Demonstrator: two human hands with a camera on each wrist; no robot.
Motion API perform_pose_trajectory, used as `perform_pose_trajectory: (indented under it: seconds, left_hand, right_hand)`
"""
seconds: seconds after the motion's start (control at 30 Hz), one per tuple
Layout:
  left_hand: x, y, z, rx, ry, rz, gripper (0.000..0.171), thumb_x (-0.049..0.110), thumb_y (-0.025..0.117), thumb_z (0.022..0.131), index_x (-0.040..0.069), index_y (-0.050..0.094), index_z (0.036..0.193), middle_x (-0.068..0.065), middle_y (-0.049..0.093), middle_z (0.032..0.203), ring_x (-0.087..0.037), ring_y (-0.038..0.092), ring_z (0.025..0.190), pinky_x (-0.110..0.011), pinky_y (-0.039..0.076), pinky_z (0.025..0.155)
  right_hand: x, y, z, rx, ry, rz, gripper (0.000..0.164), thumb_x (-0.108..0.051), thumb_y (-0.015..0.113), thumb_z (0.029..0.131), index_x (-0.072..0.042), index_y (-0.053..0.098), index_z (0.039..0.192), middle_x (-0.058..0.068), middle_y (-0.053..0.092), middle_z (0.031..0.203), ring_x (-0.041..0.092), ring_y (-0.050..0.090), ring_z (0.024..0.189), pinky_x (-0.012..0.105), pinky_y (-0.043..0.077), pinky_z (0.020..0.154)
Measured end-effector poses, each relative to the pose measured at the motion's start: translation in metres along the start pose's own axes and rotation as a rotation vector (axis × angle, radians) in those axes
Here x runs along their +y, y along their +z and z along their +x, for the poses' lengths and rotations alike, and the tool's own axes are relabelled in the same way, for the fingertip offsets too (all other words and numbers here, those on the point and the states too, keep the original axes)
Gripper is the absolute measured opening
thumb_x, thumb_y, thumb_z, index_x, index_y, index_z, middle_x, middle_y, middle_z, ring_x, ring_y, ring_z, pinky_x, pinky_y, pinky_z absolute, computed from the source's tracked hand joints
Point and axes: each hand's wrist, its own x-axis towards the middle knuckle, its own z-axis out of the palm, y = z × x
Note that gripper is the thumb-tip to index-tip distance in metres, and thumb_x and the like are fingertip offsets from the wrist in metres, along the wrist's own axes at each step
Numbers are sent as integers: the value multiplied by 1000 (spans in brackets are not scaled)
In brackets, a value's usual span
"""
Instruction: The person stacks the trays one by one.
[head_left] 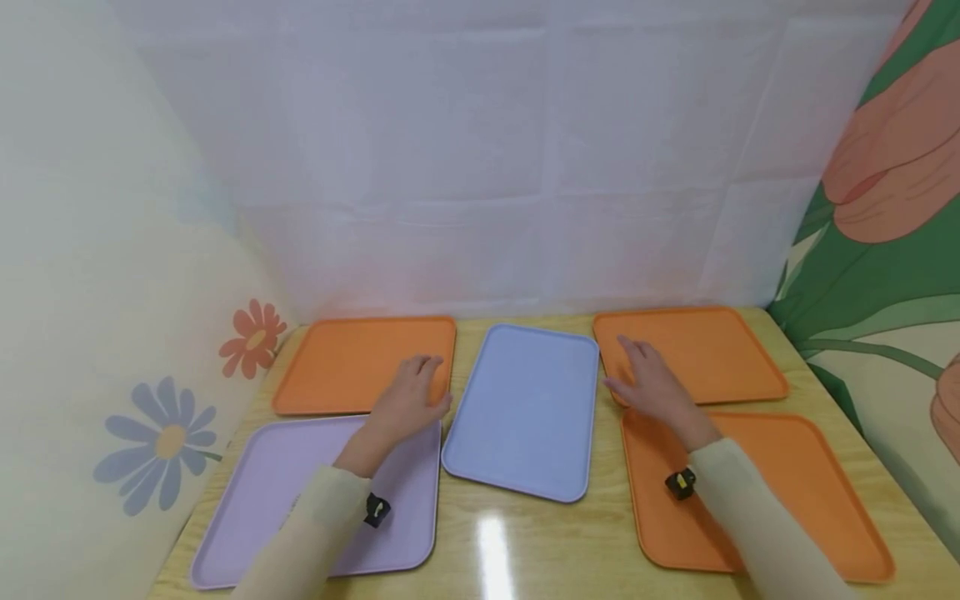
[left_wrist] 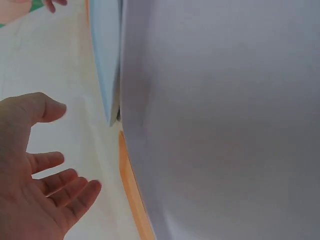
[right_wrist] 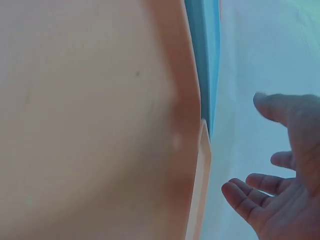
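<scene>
My left hand (head_left: 405, 402) is held over the inner edges of the purple tray (head_left: 262, 483) and the back left orange tray (head_left: 345, 358). In the left wrist view its fingers (left_wrist: 65, 187) are spread and loosely bent, with nothing in them. My right hand (head_left: 651, 383) hovers by the inner edge of the back right orange tray (head_left: 712, 350), above the front right orange tray (head_left: 795, 492). The right wrist view shows its thumb and fingers (right_wrist: 245, 200) apart and holding nothing. Between the hands lies a blue tray (head_left: 528, 408), slightly turned.
All the trays lie flat on a light wooden table (head_left: 540, 550). A white cloth (head_left: 480, 167) hangs behind it. Walls with painted flowers (head_left: 168, 442) stand at both sides. Small black devices (head_left: 377, 510) sit at the wrists.
</scene>
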Motion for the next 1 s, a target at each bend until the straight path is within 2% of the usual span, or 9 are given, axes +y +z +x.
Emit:
perform_pose_trajectory:
  seconds: [0.1,0.23,0.4,0.53,0.6,0.77,1.0]
  left_hand:
    - [7,0,0,-36,-24,-64,59,20,69,91,-6,48,140,-29,51,135,-43,49,126,-56,46,105]
    - [12,3,3,-88,-45,-116,59,16,70,90,-6,48,140,-30,52,134,-44,50,125,-56,45,105]
    - [16,7,7,-130,-49,-145,56,11,70,87,-9,51,136,-28,58,125,-38,58,112,-53,50,99]
    - [20,10,10,-179,-80,-155,52,6,67,86,-7,53,135,-22,62,119,-30,60,100,-48,53,90]
    - [22,10,10,-214,-117,-166,53,6,67,86,-7,53,136,-21,61,121,-27,59,97,-45,54,87]
    - [27,13,11,-273,-155,-157,56,7,70,86,-9,53,137,-21,61,120,-28,60,100,-45,54,89]
    - [31,18,12,-313,-177,-111,61,10,71,88,-9,48,142,-23,64,125,-34,60,119,-49,50,102]
  right_hand:
    - [-2,4,3,16,17,32,76,-27,66,97,5,28,155,35,38,146,49,47,128,62,41,106]
    - [-6,8,7,23,39,97,71,-23,67,96,7,33,152,33,44,142,44,57,116,57,50,97]
    - [-13,10,12,33,79,169,65,-17,69,94,8,40,147,31,51,137,41,61,111,53,54,92]
    - [-15,12,14,22,104,214,61,-13,68,94,9,44,144,30,54,137,39,63,109,49,56,89]
    - [-16,13,15,2,121,238,60,-13,69,94,8,44,144,29,54,138,38,63,110,47,57,88]
    - [-18,17,16,-60,167,275,63,-15,69,93,6,43,146,27,53,140,37,62,113,43,58,85]
    - [-24,21,17,-119,203,236,65,-16,69,93,8,42,147,26,59,130,35,60,111,42,57,84]
